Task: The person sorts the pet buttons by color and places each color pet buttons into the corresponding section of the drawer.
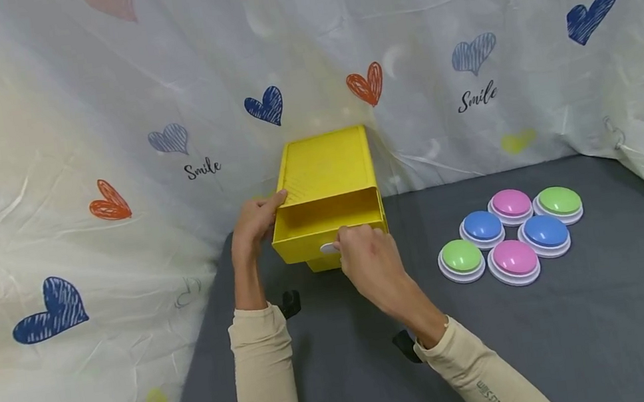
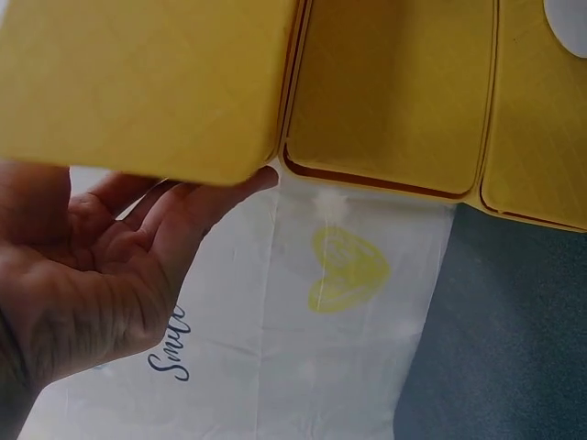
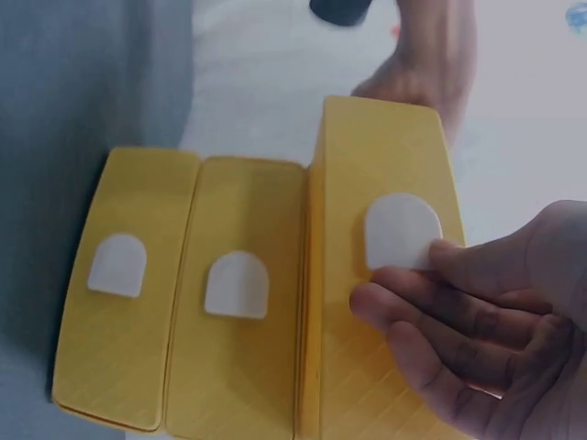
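Yellow drawer unit [image 1: 326,160] is set at twelve o'clock, top drawer [image 1: 303,247] pulled partly out. Its white handle [image 1: 328,248] is pinched by the right hand [image 1: 372,262], best moved level along six-to-twelve. The nine-o'clock side is touched, seemingly steadied, by the left hand [image 1: 255,222], fingers extended. Room is left toward three, before domed buttons [image 1: 515,254]; twelve is bounded by the curtain [image 1: 308,35].

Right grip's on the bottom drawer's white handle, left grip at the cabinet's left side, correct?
No, the top drawer: the right grip is on its white handle, as the head view shows; the left grip is at the cabinet's left side.
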Motion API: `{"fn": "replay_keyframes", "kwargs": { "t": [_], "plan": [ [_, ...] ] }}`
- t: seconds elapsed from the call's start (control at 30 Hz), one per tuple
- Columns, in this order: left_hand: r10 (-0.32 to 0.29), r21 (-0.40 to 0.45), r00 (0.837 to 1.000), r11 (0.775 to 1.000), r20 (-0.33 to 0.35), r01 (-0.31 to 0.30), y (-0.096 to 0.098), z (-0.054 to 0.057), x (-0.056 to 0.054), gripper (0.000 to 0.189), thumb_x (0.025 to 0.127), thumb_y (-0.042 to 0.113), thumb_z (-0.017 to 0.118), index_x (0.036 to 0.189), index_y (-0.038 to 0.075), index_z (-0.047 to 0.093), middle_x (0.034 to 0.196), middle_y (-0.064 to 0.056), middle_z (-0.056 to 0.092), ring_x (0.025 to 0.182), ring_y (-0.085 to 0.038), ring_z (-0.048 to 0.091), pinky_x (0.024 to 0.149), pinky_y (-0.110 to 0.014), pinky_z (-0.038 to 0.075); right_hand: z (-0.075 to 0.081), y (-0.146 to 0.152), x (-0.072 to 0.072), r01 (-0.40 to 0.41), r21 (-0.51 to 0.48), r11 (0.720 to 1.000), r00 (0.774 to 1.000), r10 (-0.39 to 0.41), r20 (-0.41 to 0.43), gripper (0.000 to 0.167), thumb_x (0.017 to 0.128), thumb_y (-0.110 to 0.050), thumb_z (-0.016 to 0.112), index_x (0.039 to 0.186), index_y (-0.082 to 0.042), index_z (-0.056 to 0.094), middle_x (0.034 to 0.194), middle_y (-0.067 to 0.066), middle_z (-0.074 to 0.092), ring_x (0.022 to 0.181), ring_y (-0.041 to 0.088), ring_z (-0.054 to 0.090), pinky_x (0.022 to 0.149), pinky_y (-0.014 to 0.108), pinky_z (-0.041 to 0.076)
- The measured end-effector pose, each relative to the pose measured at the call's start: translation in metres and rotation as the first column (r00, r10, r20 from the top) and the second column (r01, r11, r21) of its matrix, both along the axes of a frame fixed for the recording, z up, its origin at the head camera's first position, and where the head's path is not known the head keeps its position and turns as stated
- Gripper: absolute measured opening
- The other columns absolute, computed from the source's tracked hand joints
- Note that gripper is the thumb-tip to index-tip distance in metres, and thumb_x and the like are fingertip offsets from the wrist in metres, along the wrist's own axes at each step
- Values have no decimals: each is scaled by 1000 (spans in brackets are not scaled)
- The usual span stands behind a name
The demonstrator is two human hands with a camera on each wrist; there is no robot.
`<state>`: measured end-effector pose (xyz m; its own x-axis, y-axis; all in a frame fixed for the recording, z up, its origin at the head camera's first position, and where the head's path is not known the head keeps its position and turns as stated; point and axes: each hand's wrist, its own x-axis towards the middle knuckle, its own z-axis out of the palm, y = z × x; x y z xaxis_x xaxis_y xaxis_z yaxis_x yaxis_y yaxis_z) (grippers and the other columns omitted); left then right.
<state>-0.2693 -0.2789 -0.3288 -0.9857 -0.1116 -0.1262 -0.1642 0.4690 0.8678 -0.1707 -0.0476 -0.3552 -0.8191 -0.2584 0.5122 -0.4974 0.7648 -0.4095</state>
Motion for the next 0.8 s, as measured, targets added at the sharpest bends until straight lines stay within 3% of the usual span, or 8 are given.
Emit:
{"fn": "replay_keyframes", "kwargs": {
  "t": [0.17, 0.37, 0.47, 0.57, 0.67, 0.73, 0.8],
  "plan": [
    [-5, -18, 1000, 1000, 16, 5, 0, -1, -3, 55, 102, 55, 62, 109, 1, 70, 50, 9, 34, 44, -10, 30, 51, -24, 34, -1, 2, 16, -6, 26, 1000, 1000, 6, -18, 31, 98, -21, 74, 71, -11, 65, 53, -5, 31, 42, 11, 35, 44, 22, 27],
    [2, -18, 1000, 1000, 30, -1, 2, 0, -1, 61, 101, 57, 62, 116, -1, 70, 53, 10, 42, 45, -9, 35, 58, -21, 45, -3, 4, 23, -3, 39, 999, 999, 4, -34, 25, 97, -21, 76, 76, -9, 69, 53, -3, 38, 42, 11, 37, 43, 22, 31],
    [3, -19, 1000, 1000, 30, -2, 1, 3, 1, 63, 101, 58, 61, 121, -1, 69, 54, 10, 44, 46, -8, 37, 58, -20, 45, 0, 7, 23, -38, 44, 998, 999, 38, -7, 22, 98, -21, 76, 82, -8, 70, 57, -2, 48, 45, 12, 43, 44, 23, 36],
    [5, -18, 1000, 1000, -1, -5, 1, 5, 0, 64, 101, 59, 61, 119, -1, 70, 51, 11, 41, 45, -8, 34, 54, -21, 39, 6, 18, 23, -150, 10, 989, 985, 149, 85, 16, 98, -22, 76, 90, -11, 68, 66, -2, 55, 55, 11, 50, 52, 24, 42],
    [13, -22, 1000, 1000, -21, -14, 3, 4, 0, 61, 100, 59, 62, 112, 0, 72, 48, 10, 35, 43, -8, 32, 51, -22, 37, 13, 40, 23, -261, -105, 960, 939, 278, 202, 13, 98, -23, 76, 106, -14, 71, 79, -4, 64, 67, 9, 57, 64, 25, 48],
    [23, -32, 1000, 999, -16, -24, 4, 2, 1, 58, 99, 59, 63, 103, 2, 72, 46, 10, 33, 42, -9, 30, 51, -23, 36, 15, 60, 23, -267, -184, 946, 920, 307, 243, 18, 98, -23, 76, 113, -14, 74, 87, -4, 71, 74, 8, 62, 70, 27, 55],
    [19, -38, 1000, 999, -12, -19, 4, 1, 0, 56, 99, 60, 64, 97, 4, 70, 46, 11, 33, 42, -9, 30, 51, -24, 37, 13, 79, 20, -218, -230, 949, 930, 273, 247, 22, 98, -21, 76, 118, -12, 75, 93, -2, 76, 79, 9, 68, 75, 31, 59]
  ]
}}
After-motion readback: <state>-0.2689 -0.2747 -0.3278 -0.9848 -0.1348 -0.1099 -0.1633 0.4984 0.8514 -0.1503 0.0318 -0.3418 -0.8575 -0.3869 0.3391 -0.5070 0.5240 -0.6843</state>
